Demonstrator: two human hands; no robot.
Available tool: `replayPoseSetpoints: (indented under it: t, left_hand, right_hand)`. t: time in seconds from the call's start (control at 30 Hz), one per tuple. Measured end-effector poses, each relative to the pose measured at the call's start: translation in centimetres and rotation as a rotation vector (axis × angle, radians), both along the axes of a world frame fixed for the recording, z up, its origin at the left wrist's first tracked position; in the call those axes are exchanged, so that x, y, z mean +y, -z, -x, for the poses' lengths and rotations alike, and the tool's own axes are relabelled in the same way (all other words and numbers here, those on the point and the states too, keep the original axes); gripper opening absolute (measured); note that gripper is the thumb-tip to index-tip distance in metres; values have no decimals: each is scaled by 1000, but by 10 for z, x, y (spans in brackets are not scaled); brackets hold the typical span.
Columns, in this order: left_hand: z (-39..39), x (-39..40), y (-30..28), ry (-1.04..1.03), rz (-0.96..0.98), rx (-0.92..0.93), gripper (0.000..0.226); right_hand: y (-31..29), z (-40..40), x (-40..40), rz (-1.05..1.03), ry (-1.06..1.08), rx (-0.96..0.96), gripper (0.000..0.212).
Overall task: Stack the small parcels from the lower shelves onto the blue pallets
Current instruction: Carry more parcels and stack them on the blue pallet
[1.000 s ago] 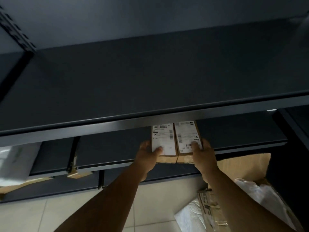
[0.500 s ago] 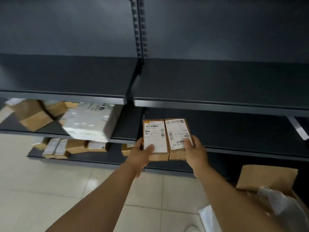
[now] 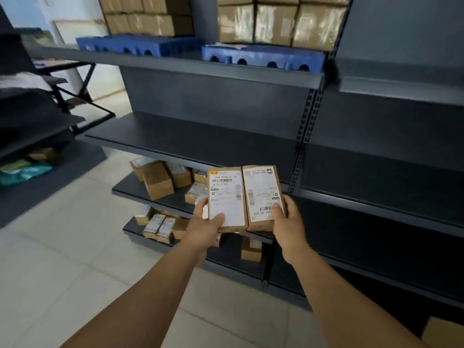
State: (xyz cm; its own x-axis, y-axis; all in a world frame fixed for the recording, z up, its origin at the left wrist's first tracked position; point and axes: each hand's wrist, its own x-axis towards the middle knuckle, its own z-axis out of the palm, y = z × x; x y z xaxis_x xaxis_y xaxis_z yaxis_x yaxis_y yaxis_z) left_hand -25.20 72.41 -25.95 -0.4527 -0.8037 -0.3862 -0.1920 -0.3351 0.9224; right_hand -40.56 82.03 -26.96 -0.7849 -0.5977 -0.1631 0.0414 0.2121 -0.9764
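I hold two small brown parcels side by side in front of the shelving, white labels facing up. My left hand (image 3: 204,228) grips the left parcel (image 3: 226,197) at its near end, thumb on the label. My right hand (image 3: 288,222) grips the right parcel (image 3: 261,194) the same way. Two blue pallets (image 3: 261,56) (image 3: 135,45) sit on the top shelf, each bearing stacked brown boxes (image 3: 276,21). Several more small parcels (image 3: 160,179) lie on the two lowest shelves at the left.
The dark metal shelving (image 3: 200,136) has bare middle shelves. A second dark rack (image 3: 32,116) stands at the left with green packets low down. Pale tiled floor (image 3: 75,247) lies between them. A cardboard box corner (image 3: 442,332) shows at bottom right.
The view has risen and swung left, so the top shelf with the blue pallets now shows. Both hands still hold the two parcels, now lifted clear of the low shelves.
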Motion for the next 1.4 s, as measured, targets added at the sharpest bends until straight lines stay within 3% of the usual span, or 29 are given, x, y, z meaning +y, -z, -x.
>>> replayPoseSetpoints:
  t: [0.33,0.53,0.8,0.9,1.4]
  left_hand:
    - [-63,-78,-87,-122,217,167,53]
    - [-72,-143,-149,-191,408,199,48]
    - [-73,-224,-228,-234,519,287,47]
    - [-72,-249,-250,-206,589,302,38]
    - [-109,-413,-303,41,599,394,33]
  right_hand:
    - [-96,-56,-95,188,-142,151,34]
    - [-161,-63,-167,338,-175,218,38]
    - [-236,-58,-256,431,-296,261,43]
    - [-256,-56,-284,421,-306,278,54]
    - [-313,-96,-411,442,-239,314,45]
